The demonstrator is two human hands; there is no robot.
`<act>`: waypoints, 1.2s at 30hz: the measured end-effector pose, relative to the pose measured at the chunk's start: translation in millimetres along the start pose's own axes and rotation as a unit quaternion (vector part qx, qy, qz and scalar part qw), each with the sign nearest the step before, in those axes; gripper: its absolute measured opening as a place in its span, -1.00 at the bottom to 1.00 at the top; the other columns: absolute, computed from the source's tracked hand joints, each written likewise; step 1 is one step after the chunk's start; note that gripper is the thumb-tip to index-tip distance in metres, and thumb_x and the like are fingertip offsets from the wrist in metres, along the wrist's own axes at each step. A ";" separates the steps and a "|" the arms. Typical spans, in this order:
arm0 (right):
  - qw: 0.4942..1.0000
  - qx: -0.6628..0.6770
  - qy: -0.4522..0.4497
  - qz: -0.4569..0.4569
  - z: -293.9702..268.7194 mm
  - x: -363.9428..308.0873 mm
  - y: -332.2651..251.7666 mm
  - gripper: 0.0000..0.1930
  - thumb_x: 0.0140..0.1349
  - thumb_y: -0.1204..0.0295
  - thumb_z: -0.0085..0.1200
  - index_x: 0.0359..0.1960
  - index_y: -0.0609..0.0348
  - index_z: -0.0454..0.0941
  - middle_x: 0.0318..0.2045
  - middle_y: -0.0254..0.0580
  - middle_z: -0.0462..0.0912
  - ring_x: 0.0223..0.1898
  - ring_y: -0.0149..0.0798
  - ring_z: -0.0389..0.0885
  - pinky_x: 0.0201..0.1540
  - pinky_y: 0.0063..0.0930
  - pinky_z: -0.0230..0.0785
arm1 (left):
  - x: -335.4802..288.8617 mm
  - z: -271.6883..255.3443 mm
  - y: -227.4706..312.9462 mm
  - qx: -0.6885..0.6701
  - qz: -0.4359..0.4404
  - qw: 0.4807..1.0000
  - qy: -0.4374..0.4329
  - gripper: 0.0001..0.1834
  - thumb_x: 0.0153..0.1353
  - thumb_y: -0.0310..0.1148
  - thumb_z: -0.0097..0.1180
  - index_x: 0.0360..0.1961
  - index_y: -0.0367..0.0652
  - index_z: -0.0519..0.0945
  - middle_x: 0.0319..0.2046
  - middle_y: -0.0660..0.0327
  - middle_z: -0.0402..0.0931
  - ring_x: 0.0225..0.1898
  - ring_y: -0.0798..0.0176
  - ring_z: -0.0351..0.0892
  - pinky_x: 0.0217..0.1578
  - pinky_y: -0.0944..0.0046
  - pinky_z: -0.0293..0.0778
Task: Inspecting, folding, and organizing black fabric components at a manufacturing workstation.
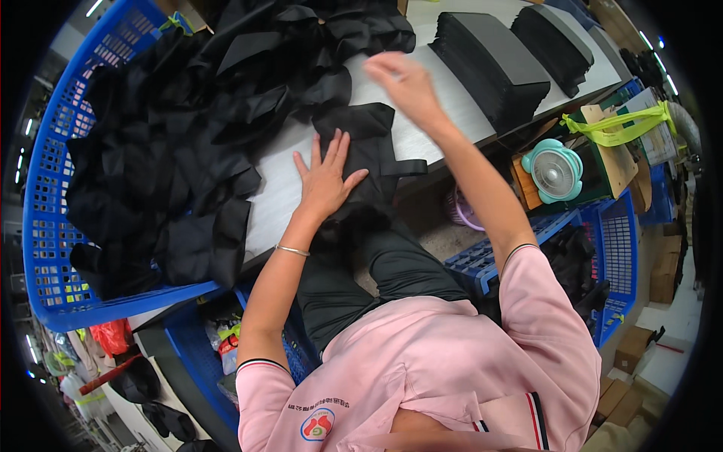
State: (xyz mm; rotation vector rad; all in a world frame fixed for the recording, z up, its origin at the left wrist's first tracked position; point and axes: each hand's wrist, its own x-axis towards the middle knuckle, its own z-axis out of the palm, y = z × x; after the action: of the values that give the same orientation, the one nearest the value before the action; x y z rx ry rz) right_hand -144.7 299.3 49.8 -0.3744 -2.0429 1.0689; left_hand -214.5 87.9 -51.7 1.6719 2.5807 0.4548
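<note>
Bright, even overhead light with soft shadows, heavy fisheye bending and dark corners, and motion blur on the right hand (pixel 403 79).

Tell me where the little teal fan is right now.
In the head view, the teal fan sits right of the table, below its edge, beside the yellow-green strap and above a blue crate.

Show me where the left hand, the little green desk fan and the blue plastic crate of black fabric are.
left hand (pixel 325 179), head view, back of the hand, flat on a black fabric piece.
green desk fan (pixel 555 170), head view, middle of its round grille.
blue plastic crate (pixel 44 181), head view, its perforated side wall.
</note>
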 end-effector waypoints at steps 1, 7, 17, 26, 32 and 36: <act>0.994 -0.095 0.053 -0.032 -21.1 9.6 3.8 -0.72 0.25 0.23 0.24 -0.21 0.21 0.70 -0.22 -0.17 0.69 -0.11 -0.20 0.62 -0.01 -0.36 0.43 | 4.1 -0.7 -1.8 -0.010 -0.016 1.000 0.003 -0.09 0.31 0.21 0.00 0.52 -0.04 0.05 0.52 0.21 -0.02 0.52 -0.22 -0.19 0.33 -0.56 -0.35; 0.797 -0.588 0.137 0.011 -166.9 37.3 69.4 -0.61 0.15 0.09 0.31 -0.13 0.08 0.70 -0.08 -0.06 0.62 0.01 0.02 0.58 0.02 -0.13 0.47 | 33.8 7.1 -13.3 -0.043 -0.126 0.990 0.052 -0.05 0.30 0.24 0.01 0.53 -0.03 0.00 0.52 0.26 -0.01 0.50 -0.32 -0.17 0.32 -0.57 -0.45; 0.891 -0.422 0.080 0.146 -229.5 52.0 91.5 -0.65 0.24 0.04 0.13 -0.25 0.03 0.76 -0.31 -0.08 0.74 -0.17 0.05 0.69 -0.06 -0.15 0.50 | 2.8 -55.7 -7.3 -0.360 -0.123 0.913 0.150 -0.58 0.33 -0.05 0.14 0.10 -0.01 0.66 0.25 0.10 0.49 0.40 -0.13 0.25 0.40 -0.14 -0.03; 0.777 -0.545 0.170 -0.265 -99.9 -91.0 -67.2 -0.92 0.22 0.46 0.17 -0.27 0.12 0.61 -0.19 -0.24 0.66 -0.35 -0.20 0.63 -0.31 -0.38 0.46 | -90.0 -64.3 108.6 -0.741 -0.039 0.668 0.055 -0.26 0.34 -0.16 0.20 0.43 -0.27 0.23 0.40 0.05 0.26 0.42 0.13 0.24 0.40 0.17 0.12; 0.909 -0.292 -0.035 -0.296 -45.1 -199.3 -142.0 -0.75 0.12 0.47 0.22 -0.17 0.27 0.58 -0.11 -0.02 0.66 -0.42 -0.26 0.62 -0.42 -0.48 0.41 | -111.2 -46.7 107.9 -0.854 -0.090 0.513 -0.010 0.33 -0.19 0.40 0.37 0.46 -0.16 0.09 0.32 0.15 0.25 0.38 0.17 0.23 0.37 0.11 0.21; 0.969 -0.104 -0.078 -0.208 -33.2 -230.1 -148.9 -0.81 0.16 0.51 0.22 -0.19 0.26 0.58 -0.22 -0.12 0.67 -0.43 -0.20 0.62 -0.44 -0.43 0.42 | -119.1 -51.1 105.1 -0.871 -0.084 0.483 0.024 0.33 -0.27 0.44 0.37 0.44 -0.12 0.14 0.34 0.08 0.27 0.38 0.12 0.27 0.35 0.05 0.28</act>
State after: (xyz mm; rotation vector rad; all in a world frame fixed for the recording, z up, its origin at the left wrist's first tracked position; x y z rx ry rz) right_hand 43.6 97.7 62.5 0.0410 -2.2494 0.6462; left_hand -80.5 9.3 9.1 0.4212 0.7812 1.9750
